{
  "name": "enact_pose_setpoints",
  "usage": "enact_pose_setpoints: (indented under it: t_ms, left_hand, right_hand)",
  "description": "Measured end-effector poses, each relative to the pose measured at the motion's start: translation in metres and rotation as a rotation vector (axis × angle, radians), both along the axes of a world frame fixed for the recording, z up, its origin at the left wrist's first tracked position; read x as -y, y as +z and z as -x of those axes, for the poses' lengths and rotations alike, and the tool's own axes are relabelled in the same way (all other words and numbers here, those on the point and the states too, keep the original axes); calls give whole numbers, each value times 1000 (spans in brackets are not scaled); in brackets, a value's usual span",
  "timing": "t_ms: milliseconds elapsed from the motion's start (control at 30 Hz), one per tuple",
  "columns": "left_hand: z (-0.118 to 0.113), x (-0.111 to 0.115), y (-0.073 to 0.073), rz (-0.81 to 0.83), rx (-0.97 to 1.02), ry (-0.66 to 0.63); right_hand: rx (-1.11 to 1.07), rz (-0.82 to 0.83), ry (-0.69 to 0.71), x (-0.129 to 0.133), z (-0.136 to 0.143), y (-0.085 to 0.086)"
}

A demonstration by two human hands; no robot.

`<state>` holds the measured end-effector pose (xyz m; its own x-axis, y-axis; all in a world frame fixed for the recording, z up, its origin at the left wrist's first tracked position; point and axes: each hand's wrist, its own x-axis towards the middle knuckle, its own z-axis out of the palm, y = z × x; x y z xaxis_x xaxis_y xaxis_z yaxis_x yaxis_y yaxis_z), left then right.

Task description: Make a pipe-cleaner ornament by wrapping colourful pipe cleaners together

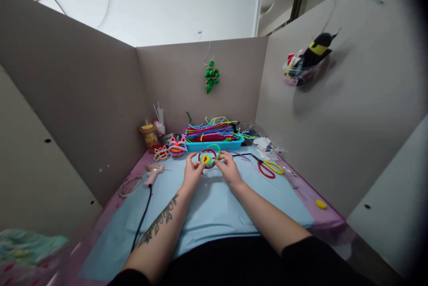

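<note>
Between my two hands, above the blue cloth, is a small round pipe-cleaner craft (209, 158) with a yellow and red centre, teal around it, a dark red ring and a bright green strand curling over the top right. My left hand (194, 170) pinches its left side with thumb and fingers. On the opposite edge, my right hand (229, 169) has its fingers closed near the green strand. Just behind stands a blue tray (214, 145) heaped with colourful pipe cleaners (210, 131). Red-and-yellow-handled scissors (270, 169) lie to the right.
At left lie a pink glue gun (154, 174) with a black cord and a coiled white cable (130, 186). Two pipe-cleaner animal heads (177, 146) sit near a brown cup (149, 136). A yellow lid (321, 205) rests at right. Grey panels (200, 80) enclose the table.
</note>
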<state>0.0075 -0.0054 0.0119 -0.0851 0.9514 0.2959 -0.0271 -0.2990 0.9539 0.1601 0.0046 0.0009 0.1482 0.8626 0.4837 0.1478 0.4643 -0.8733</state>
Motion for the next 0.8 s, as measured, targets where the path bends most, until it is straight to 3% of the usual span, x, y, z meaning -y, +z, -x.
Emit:
enact_pose_setpoints:
  t_ms: [433,667,800]
  left_hand:
    - [0,0,0,17,-56,-96]
    - [2,-2,-1,-15,-46,19]
    - [0,1,0,-86,-71,120]
  right_hand:
    - [1,32,75,-9,-5,-5]
    - [-4,53,189,-10,1,-8]
    - [-72,64,104,-13,6,-11]
